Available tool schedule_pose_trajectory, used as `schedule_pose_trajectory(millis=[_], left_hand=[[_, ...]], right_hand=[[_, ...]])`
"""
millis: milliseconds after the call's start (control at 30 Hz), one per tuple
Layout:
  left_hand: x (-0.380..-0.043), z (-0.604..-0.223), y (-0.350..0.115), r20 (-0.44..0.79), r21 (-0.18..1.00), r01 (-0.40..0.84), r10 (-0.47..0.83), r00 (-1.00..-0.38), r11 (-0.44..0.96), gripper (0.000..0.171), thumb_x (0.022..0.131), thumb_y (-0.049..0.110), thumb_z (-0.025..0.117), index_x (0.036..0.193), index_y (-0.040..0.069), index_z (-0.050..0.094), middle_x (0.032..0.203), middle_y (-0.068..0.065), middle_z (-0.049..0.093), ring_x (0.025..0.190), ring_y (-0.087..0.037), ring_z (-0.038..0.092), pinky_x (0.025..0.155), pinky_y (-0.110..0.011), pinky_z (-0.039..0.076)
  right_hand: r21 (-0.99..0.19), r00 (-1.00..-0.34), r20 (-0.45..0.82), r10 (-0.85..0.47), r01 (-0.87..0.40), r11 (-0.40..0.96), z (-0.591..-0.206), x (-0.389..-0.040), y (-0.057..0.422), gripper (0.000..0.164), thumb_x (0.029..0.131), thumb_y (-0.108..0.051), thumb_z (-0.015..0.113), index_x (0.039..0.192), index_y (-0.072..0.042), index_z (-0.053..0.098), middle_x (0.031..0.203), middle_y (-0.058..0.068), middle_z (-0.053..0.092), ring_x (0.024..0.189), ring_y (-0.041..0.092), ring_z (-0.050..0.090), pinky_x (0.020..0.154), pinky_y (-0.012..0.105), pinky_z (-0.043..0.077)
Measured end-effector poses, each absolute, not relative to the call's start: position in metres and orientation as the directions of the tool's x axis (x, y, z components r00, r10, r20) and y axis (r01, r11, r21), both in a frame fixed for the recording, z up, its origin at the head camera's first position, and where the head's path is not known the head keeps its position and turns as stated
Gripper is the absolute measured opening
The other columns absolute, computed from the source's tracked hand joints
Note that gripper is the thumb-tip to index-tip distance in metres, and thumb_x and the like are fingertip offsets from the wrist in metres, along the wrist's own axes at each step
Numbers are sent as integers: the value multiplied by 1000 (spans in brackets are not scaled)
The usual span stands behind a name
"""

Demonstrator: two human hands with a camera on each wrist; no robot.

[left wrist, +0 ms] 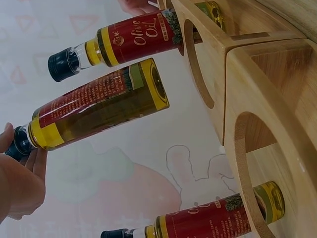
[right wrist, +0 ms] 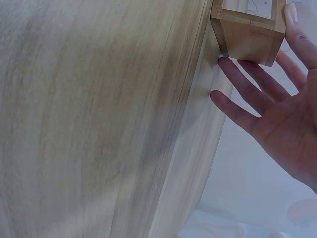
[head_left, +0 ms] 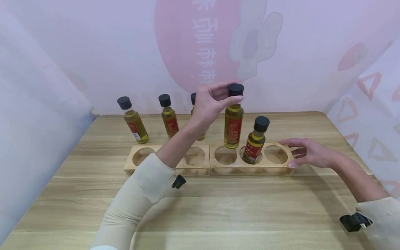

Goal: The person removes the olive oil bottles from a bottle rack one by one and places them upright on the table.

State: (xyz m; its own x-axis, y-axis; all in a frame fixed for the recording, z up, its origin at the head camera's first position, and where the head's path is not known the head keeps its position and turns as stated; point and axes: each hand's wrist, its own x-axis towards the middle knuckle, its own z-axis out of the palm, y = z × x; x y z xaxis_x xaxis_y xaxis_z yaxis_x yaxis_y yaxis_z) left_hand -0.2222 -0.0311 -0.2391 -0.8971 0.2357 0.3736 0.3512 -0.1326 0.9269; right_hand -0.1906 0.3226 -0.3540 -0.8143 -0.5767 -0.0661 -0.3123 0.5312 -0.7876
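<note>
My left hand (head_left: 208, 104) pinches the black cap of an olive oil bottle (head_left: 233, 126). The bottle hangs nearly upright, its base close over the left hole of the right wooden rack block (head_left: 247, 171). In the left wrist view, its yellow-green oil and red label (left wrist: 81, 96) show plainly. Another olive oil bottle (head_left: 253, 147) stands tilted in the middle hole of that block. At the block's right end, my right hand (head_left: 315, 153) grips the corners, thumb in front and index finger behind. The right wrist view shows its other fingers (right wrist: 235, 111) spread below the block end (right wrist: 250, 39).
A second rack block (head_left: 193, 171) adjoins on the left, partly behind my left forearm. Behind it stand a bottle (head_left: 136, 126) at the left, another bottle (head_left: 169, 119), and a third bottle (head_left: 201, 136) mostly hidden by the left hand. A printed curtain (head_left: 109, 52) hangs behind the table (head_left: 218, 215).
</note>
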Motion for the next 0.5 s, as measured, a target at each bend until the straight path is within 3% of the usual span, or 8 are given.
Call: schedule_pose_trajectory(millis=[500], left_hand=[[-231,-240,-28,333,942,311,208,-920,-128,44,89,-5,79,132,-4,68,124,-21,72,112,-26,73,96,-29,59]], right_hand=[[-780,-814,-64,-577,-320,538,-354,-191,323,76,84,-2,85,147,11,46,144,39,49,122,57,59,98,59,55]])
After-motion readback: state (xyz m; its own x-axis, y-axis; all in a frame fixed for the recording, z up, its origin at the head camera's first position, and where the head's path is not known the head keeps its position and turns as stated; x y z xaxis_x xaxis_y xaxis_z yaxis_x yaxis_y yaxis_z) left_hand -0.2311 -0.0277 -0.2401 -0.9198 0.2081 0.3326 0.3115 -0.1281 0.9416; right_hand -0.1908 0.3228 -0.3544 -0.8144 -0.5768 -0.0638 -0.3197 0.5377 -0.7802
